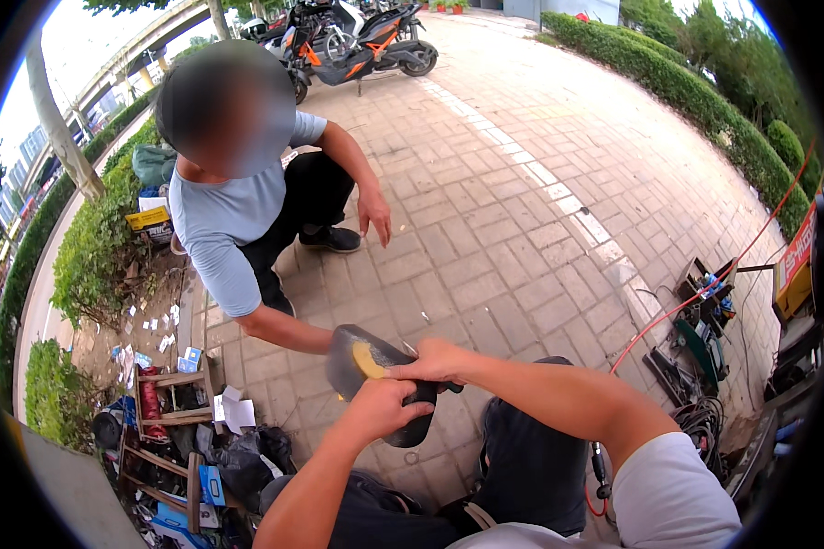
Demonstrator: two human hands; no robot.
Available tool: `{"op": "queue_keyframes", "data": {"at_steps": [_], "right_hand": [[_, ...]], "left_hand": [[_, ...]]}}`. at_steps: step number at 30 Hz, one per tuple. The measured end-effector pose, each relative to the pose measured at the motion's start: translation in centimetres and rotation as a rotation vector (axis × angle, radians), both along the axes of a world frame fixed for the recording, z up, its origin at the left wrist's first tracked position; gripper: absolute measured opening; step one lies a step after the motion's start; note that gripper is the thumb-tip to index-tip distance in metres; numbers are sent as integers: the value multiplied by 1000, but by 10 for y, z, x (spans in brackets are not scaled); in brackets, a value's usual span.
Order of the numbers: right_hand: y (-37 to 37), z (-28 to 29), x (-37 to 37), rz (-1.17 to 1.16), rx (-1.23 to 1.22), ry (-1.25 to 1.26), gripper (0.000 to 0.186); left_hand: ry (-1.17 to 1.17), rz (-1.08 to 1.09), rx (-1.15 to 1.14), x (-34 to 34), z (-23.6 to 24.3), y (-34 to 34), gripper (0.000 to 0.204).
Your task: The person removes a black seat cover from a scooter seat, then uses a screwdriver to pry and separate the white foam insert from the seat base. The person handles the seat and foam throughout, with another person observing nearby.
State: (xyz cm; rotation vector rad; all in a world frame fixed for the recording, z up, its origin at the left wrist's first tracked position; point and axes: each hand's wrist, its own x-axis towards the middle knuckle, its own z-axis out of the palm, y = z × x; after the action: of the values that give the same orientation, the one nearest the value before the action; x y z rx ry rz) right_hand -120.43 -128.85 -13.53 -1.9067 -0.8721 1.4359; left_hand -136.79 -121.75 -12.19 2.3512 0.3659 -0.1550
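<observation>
A dark, elongated, sole-shaped piece (pixel 346 346) with rounded ends is held tilted in front of me. On its upper face lies a yellow pad (pixel 368 360). My left hand (pixel 381 408) grips the near end of the piece, thumb on top. My right hand (pixel 435 360) is closed around a thin tool (pixel 452 388) with a dark handle; a narrow pale end shows beyond the fingers. The right thumb touches or nearly touches the yellow pad. Another person's forearm (pixel 288 329) reaches to the far side of the piece, which hides that hand.
A person (pixel 233 210) squats opposite on the brick paving (pixel 467 229). Wooden frames (pixel 169 403), boxes and black bags (pixel 252 462) lie at the left. A red hose (pixel 668 316) runs past tools and coiled cables (pixel 700 430) at the right. Motor scooters (pixel 357 46) stand far off.
</observation>
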Motion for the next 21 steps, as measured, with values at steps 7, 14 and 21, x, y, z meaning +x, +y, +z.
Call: {"op": "queue_keyframes", "data": {"at_steps": [7, 14, 21], "right_hand": [[13, -20, 9, -341, 102, 130, 43], [21, -34, 49, -756, 179, 159, 25], [19, -19, 76, -891, 334, 95, 22]], "left_hand": [[-534, -95, 269, -1, 0, -6, 30], [-659, -132, 258, -21, 19, -21, 28], [-580, 443, -11, -29, 16, 2, 25]]}}
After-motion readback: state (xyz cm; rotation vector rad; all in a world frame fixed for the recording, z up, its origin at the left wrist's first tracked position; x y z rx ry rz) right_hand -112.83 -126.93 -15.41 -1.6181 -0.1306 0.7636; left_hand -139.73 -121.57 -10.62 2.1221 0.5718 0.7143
